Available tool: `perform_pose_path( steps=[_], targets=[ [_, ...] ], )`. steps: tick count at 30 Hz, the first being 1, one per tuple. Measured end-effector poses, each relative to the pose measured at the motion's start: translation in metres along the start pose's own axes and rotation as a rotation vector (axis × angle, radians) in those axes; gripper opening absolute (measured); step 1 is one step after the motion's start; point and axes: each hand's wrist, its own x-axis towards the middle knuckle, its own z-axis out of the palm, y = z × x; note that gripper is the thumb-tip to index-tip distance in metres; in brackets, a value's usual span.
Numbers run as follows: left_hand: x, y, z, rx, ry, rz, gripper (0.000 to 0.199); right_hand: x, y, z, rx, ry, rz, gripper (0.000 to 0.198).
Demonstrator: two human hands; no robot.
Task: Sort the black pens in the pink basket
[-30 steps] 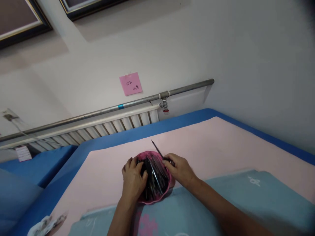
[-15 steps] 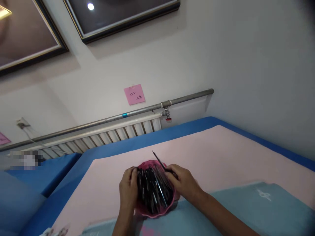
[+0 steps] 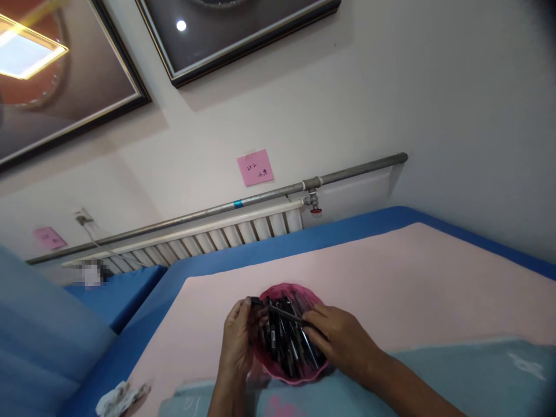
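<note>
Two hands work at the pink basket. The left hand is at the left rim, with a small black piece pinched at its fingertips. The right hand, at the right rim, grips a slim dark pen; the pen lies across the basket opening, tip directed toward the left hand. The pink basket holds a dense bundle of dark pens and rests where the pink sheet meets the blue-green towel. A white radiator is mounted beyond, beneath a pink note.
</note>
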Motion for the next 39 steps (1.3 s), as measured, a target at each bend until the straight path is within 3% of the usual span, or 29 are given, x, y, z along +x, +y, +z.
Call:
perform_pose_path(
  steps=[17, 26, 39],
  targets=[
    [0.003, -0.004, -0.007, 0.287, -0.075, 0.038, 0.033, 0.000, -0.002, -0.001, -0.041, 0.010, -0.055, 0.015],
    [-0.001, -0.004, -0.002, 0.206, -0.069, -0.018, 0.036, -0.003, -0.009, 0.004, -0.026, -0.038, -0.066, 0.012],
    [-0.009, -0.002, 0.006, 0.127, -0.100, -0.007, 0.029, -0.002, -0.021, 0.000, 0.087, 0.005, -0.031, 0.015]
  ],
)
